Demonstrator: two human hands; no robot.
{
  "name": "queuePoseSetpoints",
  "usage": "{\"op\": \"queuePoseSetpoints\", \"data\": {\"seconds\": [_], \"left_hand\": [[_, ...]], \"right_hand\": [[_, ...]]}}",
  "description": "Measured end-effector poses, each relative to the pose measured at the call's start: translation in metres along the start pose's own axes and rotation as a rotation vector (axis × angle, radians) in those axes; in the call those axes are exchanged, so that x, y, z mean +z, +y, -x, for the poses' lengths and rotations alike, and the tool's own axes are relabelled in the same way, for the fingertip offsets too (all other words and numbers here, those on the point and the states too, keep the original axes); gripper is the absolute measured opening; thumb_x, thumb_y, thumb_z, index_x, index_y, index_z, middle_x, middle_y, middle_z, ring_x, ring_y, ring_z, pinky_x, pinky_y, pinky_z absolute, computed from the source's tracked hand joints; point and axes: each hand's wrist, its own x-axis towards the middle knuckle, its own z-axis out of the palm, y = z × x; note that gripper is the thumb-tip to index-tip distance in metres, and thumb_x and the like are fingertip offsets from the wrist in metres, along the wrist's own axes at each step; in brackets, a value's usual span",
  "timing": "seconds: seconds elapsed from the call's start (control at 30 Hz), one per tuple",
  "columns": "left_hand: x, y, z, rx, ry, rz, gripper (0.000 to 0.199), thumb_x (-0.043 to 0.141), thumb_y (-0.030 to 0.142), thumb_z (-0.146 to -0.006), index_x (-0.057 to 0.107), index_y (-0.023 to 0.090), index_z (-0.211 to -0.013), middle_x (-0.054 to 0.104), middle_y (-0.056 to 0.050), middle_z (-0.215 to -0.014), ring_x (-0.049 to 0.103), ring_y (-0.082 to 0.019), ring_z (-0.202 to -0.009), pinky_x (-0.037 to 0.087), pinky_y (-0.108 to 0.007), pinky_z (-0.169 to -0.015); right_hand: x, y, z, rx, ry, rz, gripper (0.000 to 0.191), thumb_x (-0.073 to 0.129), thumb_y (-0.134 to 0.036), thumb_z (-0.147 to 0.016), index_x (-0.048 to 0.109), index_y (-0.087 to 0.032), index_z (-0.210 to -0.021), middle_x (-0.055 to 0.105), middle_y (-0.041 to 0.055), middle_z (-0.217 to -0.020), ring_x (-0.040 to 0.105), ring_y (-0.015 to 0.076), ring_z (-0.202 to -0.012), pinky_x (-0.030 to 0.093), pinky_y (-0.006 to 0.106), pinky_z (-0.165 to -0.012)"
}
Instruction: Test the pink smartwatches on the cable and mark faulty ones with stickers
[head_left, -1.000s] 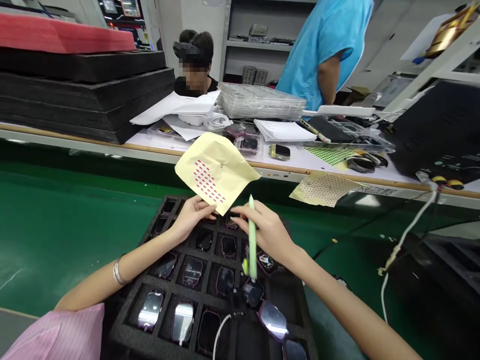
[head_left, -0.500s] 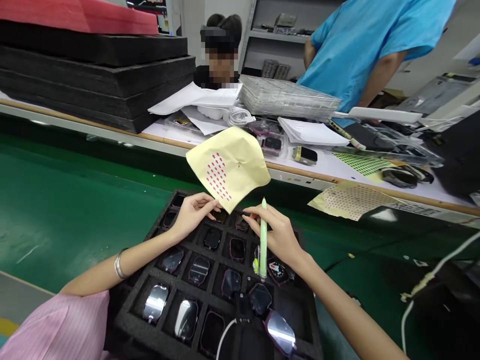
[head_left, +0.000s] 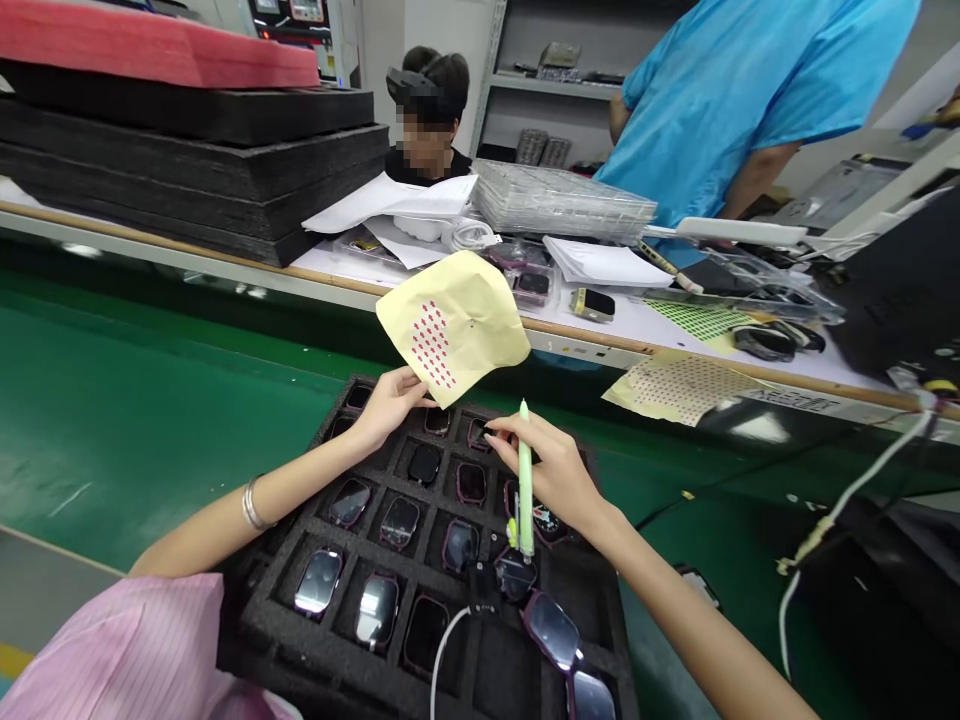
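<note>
Yellow sheet (head_left: 472,335) is pinched by the left hand (head_left: 388,408) while the right hand (head_left: 553,465) holds a green pen (head_left: 525,490)

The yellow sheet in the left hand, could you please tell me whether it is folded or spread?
Spread: the yellow sheet extends up from the left hand, its broad face and red marks showing, though slightly wavy.

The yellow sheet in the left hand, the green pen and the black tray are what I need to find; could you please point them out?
yellow sheet (head_left: 480,310): head view, its bare middle
green pen (head_left: 526,485): head view, mid-barrel
black tray (head_left: 322,643): head view, near rim
</note>
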Motion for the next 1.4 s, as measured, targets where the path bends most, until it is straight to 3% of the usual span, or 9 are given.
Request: {"op": "queuePoseSetpoints", "data": {"seconds": [0.17, 0.3, 0.4, 0.53, 0.77, 1.2, 1.4], "left_hand": [[0.008, 0.009, 0.016, 0.036, -0.026, -0.085, 0.031, 0.071, 0.038, -0.074, 0.069, 0.012, -0.091, 0.071, -0.011, -0.091, 0.067, -0.024, -0.083, 0.056, -0.03, -0.064], [0.012, 0.016, 0.012, 0.038, -0.042, -0.121, 0.032, 0.071, 0.042, -0.074, 0.069, 0.011, -0.083, 0.072, -0.011, -0.081, 0.068, -0.023, -0.074, 0.055, -0.028, -0.056], [0.014, 0.021, 0.009, 0.034, -0.046, -0.127, 0.032, 0.07, 0.042, -0.075, 0.068, 0.011, -0.085, 0.071, -0.012, -0.082, 0.068, -0.023, -0.077, 0.055, -0.027, -0.055], [0.011, 0.025, 0.008, -0.004, -0.061, -0.122, 0.034, 0.073, 0.038, -0.073, 0.066, 0.011, -0.092, 0.072, -0.013, -0.088, 0.068, -0.024, -0.082, 0.057, -0.028, -0.057], [0.012, 0.027, 0.007, -0.006, -0.038, -0.128, 0.033, 0.07, 0.04, -0.075, 0.067, 0.011, -0.091, 0.072, -0.013, -0.087, 0.068, -0.023, -0.08, 0.055, -0.026, -0.054], [0.013, 0.025, 0.007, 0.03, 0.006, -0.159, 0.028, 0.07, 0.039, -0.075, 0.068, 0.012, -0.08, 0.072, -0.011, -0.077, 0.068, -0.021, -0.07, 0.052, -0.024, -0.05], [0.013, 0.017, 0.032, 0.032, 0.006, -0.208, 0.024, 0.069, 0.036, -0.075, 0.069, 0.013, -0.077, 0.071, -0.009, -0.071, 0.066, -0.019, -0.063, 0.051, -0.024, -0.049]], "right_hand": [[0.008, -0.002, -0.007, -0.01, 0.007, 0.04, 0.017, 0.05, -0.029, -0.095, 0.059, -0.02, -0.107, 0.061, 0.0084, -0.091, 0.058, 0.022, -0.08, 0.047, 0.033, -0.07], [0.015, -0.007, -0.024, -0.066, 0.044, 0.194, 0.033, 0.057, -0.04, -0.09, 0.058, -0.017, -0.113, 0.058, 0.0115, -0.089, 0.055, 0.0264, -0.083, 0.047, 0.036, -0.071], [0.017, -0.007, -0.037, -0.041, 0.073, 0.259, 0.025, 0.051, -0.034, -0.093, 0.063, -0.016, -0.105, 0.056, 0.0123, -0.084, 0.053, 0.0276, -0.08, 0.043, 0.037, -0.07], [0.013, -0.001, -0.05, 0.029, 0.099, 0.159, 0.022, 0.044, -0.025, -0.095, 0.063, -0.016, -0.087, 0.056, 0.0093, -0.078, 0.053, 0.0235, -0.074, 0.04, 0.032, -0.065], [0.009, 0.004, -0.056, 0.101, 0.065, -0.085, 0.026, 0.044, -0.033, -0.095, 0.055, -0.017, -0.078, 0.056, 0.0008, -0.068, 0.05, 0.0142, -0.06, 0.039, 0.024, -0.059], [0.012, 0.001, -0.053, 0.128, 0.068, -0.156, 0.026, 0.049, -0.034, -0.093, 0.058, -0.016, -0.076, 0.055, 0.0006, -0.066, 0.048, 0.014, -0.059, 0.038, 0.024, -0.059], [0.018, 0.002, -0.043, 0.102, 0.014, -0.13, 0.019, 0.056, -0.031, -0.09, 0.064, -0.017, -0.08, 0.064, 0.0048, -0.078, 0.057, 0.018, -0.069, 0.041, 0.026, -0.063]]}}
